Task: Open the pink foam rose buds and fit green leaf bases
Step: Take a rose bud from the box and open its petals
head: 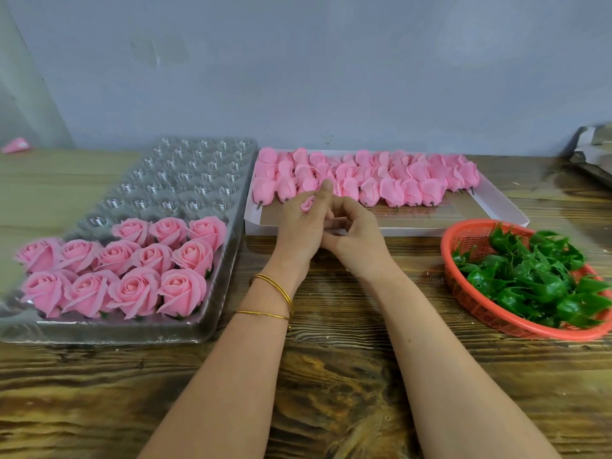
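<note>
Pink foam bud (308, 203) (judged soft, crushable, best held by its base) was pinched by the left grip (299, 228); the right grip (354, 238) was unclear.

Workshop scene: a dark-grained wooden table (331, 376) carries a clear plastic cavity tray (99, 336) at left and a shallow pale cardboard box (490, 207) at centre rear, the two just beside each other. An orange-red plastic basket (496, 321) sits at right, near the box's front corner.

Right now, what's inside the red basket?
Loose green leaf bases, heaped toward the right side of the red basket. Bare mesh shows at its left wall; whatever lies beneath the heap is covered.
</note>
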The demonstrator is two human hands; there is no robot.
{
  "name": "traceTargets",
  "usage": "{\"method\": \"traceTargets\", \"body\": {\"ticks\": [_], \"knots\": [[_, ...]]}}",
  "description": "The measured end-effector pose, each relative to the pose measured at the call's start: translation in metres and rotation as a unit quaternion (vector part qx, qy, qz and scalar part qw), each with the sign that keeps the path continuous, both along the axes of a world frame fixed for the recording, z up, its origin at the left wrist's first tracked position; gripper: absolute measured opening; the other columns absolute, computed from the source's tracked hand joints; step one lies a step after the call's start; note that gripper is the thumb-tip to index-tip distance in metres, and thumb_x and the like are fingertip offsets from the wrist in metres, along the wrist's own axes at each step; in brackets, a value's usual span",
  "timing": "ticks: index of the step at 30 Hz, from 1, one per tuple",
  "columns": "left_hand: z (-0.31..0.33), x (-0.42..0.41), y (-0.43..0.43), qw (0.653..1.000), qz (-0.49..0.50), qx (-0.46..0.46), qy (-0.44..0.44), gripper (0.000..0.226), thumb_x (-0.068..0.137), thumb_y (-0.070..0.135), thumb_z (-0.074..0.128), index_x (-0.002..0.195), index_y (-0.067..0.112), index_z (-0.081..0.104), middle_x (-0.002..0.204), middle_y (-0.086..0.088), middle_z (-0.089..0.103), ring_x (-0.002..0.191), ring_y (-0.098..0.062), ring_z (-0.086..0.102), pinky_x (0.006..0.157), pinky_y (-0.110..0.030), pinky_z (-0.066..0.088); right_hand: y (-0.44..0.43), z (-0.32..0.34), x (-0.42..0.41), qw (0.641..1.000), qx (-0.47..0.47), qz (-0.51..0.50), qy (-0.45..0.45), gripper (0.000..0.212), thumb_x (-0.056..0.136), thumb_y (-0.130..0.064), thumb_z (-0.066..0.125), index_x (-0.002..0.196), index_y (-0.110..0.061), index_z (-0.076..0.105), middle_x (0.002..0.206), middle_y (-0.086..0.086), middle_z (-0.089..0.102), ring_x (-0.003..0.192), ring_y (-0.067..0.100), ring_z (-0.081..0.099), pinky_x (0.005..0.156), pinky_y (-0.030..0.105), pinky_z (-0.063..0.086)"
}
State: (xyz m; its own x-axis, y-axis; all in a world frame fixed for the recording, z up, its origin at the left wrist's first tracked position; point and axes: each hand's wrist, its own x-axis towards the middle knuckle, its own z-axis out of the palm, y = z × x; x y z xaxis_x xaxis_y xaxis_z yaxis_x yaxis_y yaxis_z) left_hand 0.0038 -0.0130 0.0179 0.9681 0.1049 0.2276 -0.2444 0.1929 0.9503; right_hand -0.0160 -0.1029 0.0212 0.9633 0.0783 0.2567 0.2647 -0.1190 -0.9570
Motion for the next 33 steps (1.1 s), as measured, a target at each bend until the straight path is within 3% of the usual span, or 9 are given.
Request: {"method": "traceTargets", "body": {"ticks": [4,7,15,18,21,24,28,30,33], "knots": [[0.0,0.0,0.0,1.0,-0.002,-0.007,0.003,0.046,0.096,0.035,0.058,0.051,0.024,0.058,0.057,0.004,0.06,0.056,-0.004,0.065,0.052,-0.017,0.05,0.001,-0.003,0.002,1.0,-0.005,-0.009,0.004,0.026,0.079,0.012,0.068,0.101,0.0,0.059,0.085,0.003,0.06,0.071,0.007,0.055,0.065,0.016,0.048],[0.0,-0.002,0.0,1.0,-0.006,0.021,-0.019,0.045,0.096,0.032,0.059,0.051,0.027,0.061,0.05,0.011,0.056,0.05,0.001,0.058,0.049,-0.013,0.046,0.0,-0.003,0.002,1.0,-0.006,-0.002,0.0,0.027,0.081,0.012,0.066,0.103,-0.004,0.063,0.086,0.004,0.064,0.077,0.013,0.058,0.068,0.02,0.051],[-0.001,-0.002,0.002,0.999,-0.001,0.043,-0.033,0.04,0.091,0.024,0.066,0.052,0.026,0.062,0.051,0.012,0.057,0.052,0.001,0.054,0.051,-0.013,0.045,-0.002,-0.002,0.0,1.0,0.002,0.007,0.003,0.032,0.082,0.014,0.06,0.108,-0.002,0.068,0.085,0.002,0.07,0.078,0.003,0.066,0.073,0.023,0.052],[-0.002,-0.002,0.003,0.998,0.009,0.057,-0.036,0.037,0.093,0.027,0.065,0.056,0.024,0.062,0.052,0.01,0.058,0.054,-0.001,0.055,0.053,-0.016,0.046,-0.002,0.001,-0.001,1.0,0.002,0.002,0.012,0.026,0.081,0.014,0.061,0.103,0.002,0.068,0.086,0.014,0.071,0.08,0.009,0.064,0.078,0.029,0.054],[-0.002,-0.001,0.003,0.997,0.031,0.065,-0.039,0.037,0.094,0.027,0.062,0.068,0.001,0.064,0.06,-0.004,0.06,0.058,-0.011,0.058,0.054,-0.023,0.048,0.0,0.005,-0.003,0.999,0.027,-0.019,0.037,0.026,0.075,0.013,0.063,0.096,-0.002,0.067,0.078,0.011,0.066,0.078,0.016,0.06,0.078,0.043,0.054],[-0.002,0.001,0.003,0.989,0.059,0.121,-0.066,0.042,0.096,0.024,0.061,0.075,-0.012,0.061,0.068,-0.02,0.061,0.062,-0.025,0.055,0.06,-0.037,0.047,0.001,0.009,-0.006,0.995,0.065,-0.043,0.067,0.033,0.063,-0.012,0.063,0.096,-0.011,0.064,0.089,0.016,0.065,0.086,0.029,0.063,0.069,0.056,0.056],[-0.004,0.0,0.005,0.961,0.094,0.248,-0.076,0.038,0.095,0.017,0.06,0.059,0.008,0.051,0.055,-0.001,0.049,0.051,-0.005,0.039,0.05,-0.023,0.034,-0.002,0.01,-0.003,0.988,0.126,-0.06,0.064,0.024,0.07,-0.023,0.063,0.092,-0.013,0.062,0.102,0.016,0.061,0.094,0.027,0.061,0.076,0.034,0.054],[-0.004,-0.002,0.002,0.966,0.074,0.232,-0.084,0.034,0.094,0.012,0.06,0.06,0.009,0.056,0.055,0.005,0.051,0.051,-0.003,0.041,0.05,-0.019,0.035,-0.002,0.01,-0.002,0.99,0.116,-0.057,0.055,0.012,0.081,-0.021,0.066,0.09,-0.014,0.063,0.099,0.013,0.064,0.097,0.028,0.064,0.081,0.037,0.055],[-0.001,-0.006,0.001,0.971,0.052,0.205,-0.108,0.041,0.095,0.012,0.06,0.061,0.034,0.057,0.051,0.021,0.058,0.052,0.008,0.052,0.05,-0.006,0.037,0.0,0.008,-0.001,0.993,0.089,-0.066,0.04,0.007,0.089,-0.014,0.067,0.084,-0.014,0.063,0.087,0.01,0.066,0.088,0.02,0.063,0.086,0.04,0.052]]}}
